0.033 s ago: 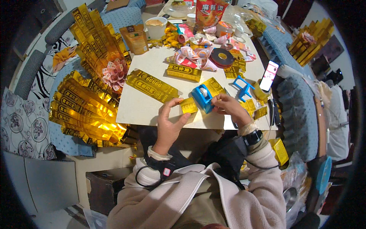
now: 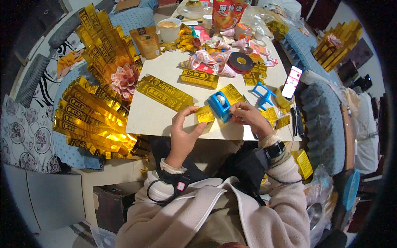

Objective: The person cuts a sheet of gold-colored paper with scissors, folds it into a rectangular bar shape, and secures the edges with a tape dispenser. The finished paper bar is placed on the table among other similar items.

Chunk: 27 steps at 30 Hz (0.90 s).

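Observation:
Between the thumb and fingers of my left hand (image 2: 185, 133) is a small gold paper box (image 2: 204, 115), held above the near edge of the table. My right hand (image 2: 249, 118) is closed in a pinch at the near right end of a blue tape dispenser (image 2: 219, 105). Whatever its fingertips hold is too small to make out. The dispenser stands just right of the box, with a roll of tape in it. Behind it lies a flat gold piece (image 2: 232, 94). A long gold printed strip (image 2: 165, 93) lies to the left, and a gold bar-shaped box (image 2: 199, 78) farther back.
On the white table (image 2: 138, 120) are a black ribbon roll (image 2: 240, 63), a blue plastic stand (image 2: 264, 96) and a lit phone (image 2: 292, 82). Crumpled pink paper pieces (image 2: 209, 56) and a red packet (image 2: 226, 16) lie beyond. Folded gold fans (image 2: 93, 118) stand at the left.

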Tool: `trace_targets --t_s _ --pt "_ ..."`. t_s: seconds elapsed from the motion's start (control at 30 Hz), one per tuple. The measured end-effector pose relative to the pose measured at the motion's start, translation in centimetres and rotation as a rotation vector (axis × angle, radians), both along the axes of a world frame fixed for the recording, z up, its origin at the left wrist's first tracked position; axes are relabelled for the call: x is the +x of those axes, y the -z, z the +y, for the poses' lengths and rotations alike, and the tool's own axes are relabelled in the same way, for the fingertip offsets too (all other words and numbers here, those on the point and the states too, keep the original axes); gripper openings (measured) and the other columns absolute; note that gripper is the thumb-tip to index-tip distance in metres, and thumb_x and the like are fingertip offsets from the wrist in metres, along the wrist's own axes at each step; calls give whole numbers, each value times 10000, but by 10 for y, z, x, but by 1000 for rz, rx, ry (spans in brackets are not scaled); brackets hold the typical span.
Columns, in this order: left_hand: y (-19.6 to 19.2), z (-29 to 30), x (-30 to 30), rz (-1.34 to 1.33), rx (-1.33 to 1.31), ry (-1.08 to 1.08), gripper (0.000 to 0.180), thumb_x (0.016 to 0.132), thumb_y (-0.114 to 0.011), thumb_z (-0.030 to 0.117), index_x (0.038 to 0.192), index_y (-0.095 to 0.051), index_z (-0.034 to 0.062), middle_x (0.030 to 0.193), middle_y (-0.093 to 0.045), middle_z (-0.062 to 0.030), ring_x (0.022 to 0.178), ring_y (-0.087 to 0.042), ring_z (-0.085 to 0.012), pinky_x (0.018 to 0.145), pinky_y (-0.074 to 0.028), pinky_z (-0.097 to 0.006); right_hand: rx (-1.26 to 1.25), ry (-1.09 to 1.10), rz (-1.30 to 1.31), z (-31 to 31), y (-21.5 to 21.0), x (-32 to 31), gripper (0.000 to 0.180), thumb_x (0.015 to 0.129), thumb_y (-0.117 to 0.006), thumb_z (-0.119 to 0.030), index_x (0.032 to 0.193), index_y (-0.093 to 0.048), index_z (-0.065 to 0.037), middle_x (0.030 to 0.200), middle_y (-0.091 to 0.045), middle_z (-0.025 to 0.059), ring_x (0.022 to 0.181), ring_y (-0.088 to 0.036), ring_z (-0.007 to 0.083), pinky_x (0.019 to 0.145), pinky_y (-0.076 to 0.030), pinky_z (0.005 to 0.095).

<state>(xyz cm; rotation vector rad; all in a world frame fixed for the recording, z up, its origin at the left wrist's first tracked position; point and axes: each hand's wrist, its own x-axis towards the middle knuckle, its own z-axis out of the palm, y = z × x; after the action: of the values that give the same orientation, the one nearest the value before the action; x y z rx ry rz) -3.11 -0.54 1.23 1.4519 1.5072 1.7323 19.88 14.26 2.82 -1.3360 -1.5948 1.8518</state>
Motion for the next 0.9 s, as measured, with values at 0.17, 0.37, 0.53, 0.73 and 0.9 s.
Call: trace_targets --t_s 0.17,0.37,0.53,0.73,0.9 --pt "-1 -1 0 19 2 2 492 874 -805 214 1286 -619 20 1255 -645 -102 1187 -582 -230 1078 -425 -367 -152 213 228 -18 8 8 180 981 -657 -243 1056 -648 -79 918 -681 10 802 -614 78 786 -514 228" --pt "-2 -2 0 26 -8 3 496 886 -798 217 1294 -615 4 1262 -640 -95 1190 -573 -203 1088 -417 -348 -58 226 235 -28 32 12 139 989 -633 -210 978 -630 -71 856 -640 9 739 -568 84 745 -486 227" --pt "-2 -2 0 34 -2 -1 497 888 -800 224 1295 -618 5 1261 -641 -97 1192 -574 -203 1087 -419 -348 -3 262 163 -29 50 7 139 1008 -628 -208 962 -625 -77 802 -601 -1 696 -534 90 654 -447 229" --pt "-2 -2 1 39 -1 -11 497 890 -799 233 1293 -620 4 1257 -643 -99 1183 -582 -205 1077 -427 -351 -56 303 126 -34 55 -3 174 1019 -651 -245 960 -607 -87 758 -558 -16 653 -495 82 593 -409 222" --pt "-2 -1 2 43 16 -19 492 891 -797 224 1295 -621 5 1257 -646 -97 1182 -584 -203 1073 -432 -352 -94 268 155 -37 48 -1 177 1017 -655 -245 952 -604 -88 742 -539 -30 614 -456 66 544 -365 222"
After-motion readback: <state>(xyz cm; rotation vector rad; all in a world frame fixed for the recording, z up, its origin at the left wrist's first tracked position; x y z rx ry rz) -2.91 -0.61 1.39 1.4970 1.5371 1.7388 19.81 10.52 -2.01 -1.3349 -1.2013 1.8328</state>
